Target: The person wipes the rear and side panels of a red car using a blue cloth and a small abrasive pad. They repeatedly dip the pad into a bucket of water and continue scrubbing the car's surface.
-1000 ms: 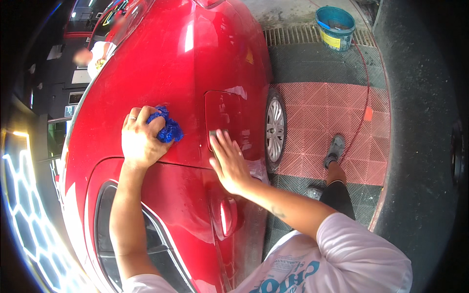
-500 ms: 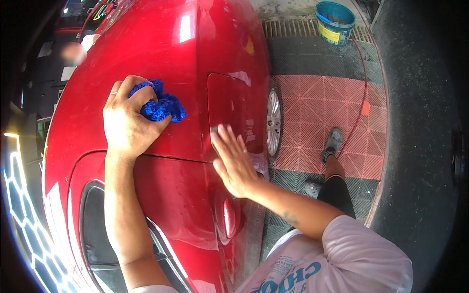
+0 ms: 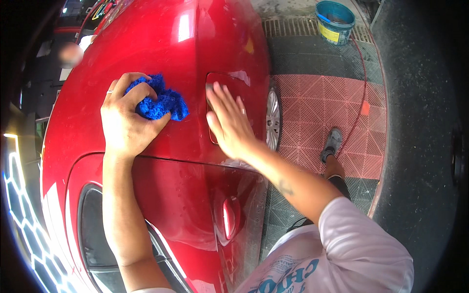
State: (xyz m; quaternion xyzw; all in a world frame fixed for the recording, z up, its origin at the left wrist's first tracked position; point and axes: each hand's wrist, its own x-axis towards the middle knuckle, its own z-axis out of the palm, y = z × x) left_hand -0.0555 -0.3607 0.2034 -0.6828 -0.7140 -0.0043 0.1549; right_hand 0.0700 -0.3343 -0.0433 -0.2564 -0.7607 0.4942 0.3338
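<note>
A crumpled blue microfibre cloth (image 3: 165, 103) is bunched in my left hand (image 3: 128, 119), whose fingers curl around it. That hand rests over the glossy red car (image 3: 166, 53). To its right, my right hand (image 3: 232, 119) lies with fingers extended against the panel, over the fuel flap (image 3: 229, 79) and hiding much of it. At the fingertips, a small grey piece (image 3: 209, 86) peeks out, pressed to the paint; most of it is covered, so its kind is unclear.
The door handle (image 3: 228, 219) and side window (image 3: 93, 229) are nearer me. A wheel (image 3: 273, 117) shows right of the bodywork. Beyond it lie red floor tiles (image 3: 312, 112), a hose (image 3: 365, 83) and a teal bucket (image 3: 336, 38). Bright hexagonal lights (image 3: 22, 215) stand at left.
My right hand has slid forward along the panel from the flap's near corner onto the flap, the grey piece moving with it. My left hand and the cloth have barely shifted.
</note>
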